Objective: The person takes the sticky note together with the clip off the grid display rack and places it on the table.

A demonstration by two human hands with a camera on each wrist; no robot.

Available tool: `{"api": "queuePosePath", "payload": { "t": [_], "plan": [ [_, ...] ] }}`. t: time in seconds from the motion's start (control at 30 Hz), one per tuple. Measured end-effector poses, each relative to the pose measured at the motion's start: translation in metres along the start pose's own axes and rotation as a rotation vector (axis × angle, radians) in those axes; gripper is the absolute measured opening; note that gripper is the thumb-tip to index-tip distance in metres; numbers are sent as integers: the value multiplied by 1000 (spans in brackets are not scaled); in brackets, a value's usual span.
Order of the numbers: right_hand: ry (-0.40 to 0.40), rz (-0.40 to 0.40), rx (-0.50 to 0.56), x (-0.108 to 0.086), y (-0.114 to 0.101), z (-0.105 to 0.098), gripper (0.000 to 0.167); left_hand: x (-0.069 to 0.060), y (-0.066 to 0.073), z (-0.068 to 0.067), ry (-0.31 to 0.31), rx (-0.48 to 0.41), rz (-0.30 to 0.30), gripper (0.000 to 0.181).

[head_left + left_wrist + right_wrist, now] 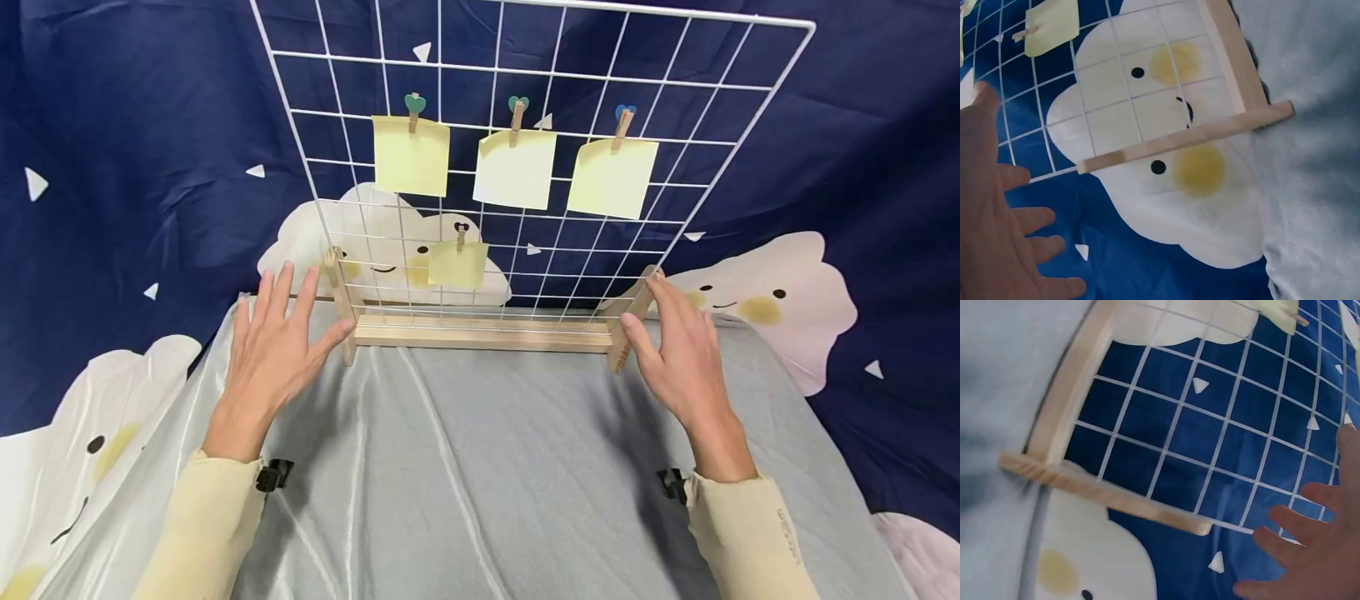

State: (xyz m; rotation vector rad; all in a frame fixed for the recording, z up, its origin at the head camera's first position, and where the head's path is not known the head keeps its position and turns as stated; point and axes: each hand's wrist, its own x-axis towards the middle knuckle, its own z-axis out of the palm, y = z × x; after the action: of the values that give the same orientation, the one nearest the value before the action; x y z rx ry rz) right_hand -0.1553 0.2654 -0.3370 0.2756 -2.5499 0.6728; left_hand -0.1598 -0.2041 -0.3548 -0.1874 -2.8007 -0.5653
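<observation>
A white wire grid (525,72) stands in a wooden base (483,336) at the back of the cloth-covered surface. Three yellow paper notes (411,157) hang in a row from small wooden clothespins (517,123) with heart tops. Lower down, a smaller yellow note (457,265) hangs from another clothespin. My left hand (273,358) is beside the base's left foot, fingers spread; the left wrist view shows it apart from the wooden foot (1179,139). Beside the right foot is my right hand (686,362), fingers extended and apart from the wood (1129,499) in the right wrist view.
Grey cloth (480,467) with creases covers the surface in front of the stand. Behind and around it hangs a dark blue fabric (862,150) printed with white triangles and smiling clouds (772,308). Both wrists carry small black devices (274,475) at the cuffs.
</observation>
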Motion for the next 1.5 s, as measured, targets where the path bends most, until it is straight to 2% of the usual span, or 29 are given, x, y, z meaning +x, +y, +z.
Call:
{"api": "queuePosePath", "payload": {
  "t": [0.13, 0.27, 0.4, 0.6, 0.93, 1.17, 1.33, 1.5],
  "plan": [
    [135, -59, 64, 8, -15, -2, 47, 8, 10, 0, 97, -120, 5, 82],
    [216, -124, 122, 18, -35, -4, 36, 18, 22, 0, 204, -245, 13, 76],
    [242, -175, 138, 29, -55, -8, 33, 27, 33, -1, 260, -293, 13, 74],
    [242, -244, 128, 48, -80, -13, 34, 34, 42, -4, 302, -311, 3, 74],
    [243, -328, 128, 71, -104, -16, 33, 41, 49, -4, 305, -371, -4, 69],
    [266, -394, 120, 82, -109, -17, 28, 46, 53, -7, 318, -413, 24, 47],
    [284, -448, 116, 91, -112, -20, 24, 48, 56, -11, 281, -490, 10, 42],
    [247, -453, 122, 98, -119, -23, 23, 51, 58, -12, 235, -581, -8, 44]
  ]
}}
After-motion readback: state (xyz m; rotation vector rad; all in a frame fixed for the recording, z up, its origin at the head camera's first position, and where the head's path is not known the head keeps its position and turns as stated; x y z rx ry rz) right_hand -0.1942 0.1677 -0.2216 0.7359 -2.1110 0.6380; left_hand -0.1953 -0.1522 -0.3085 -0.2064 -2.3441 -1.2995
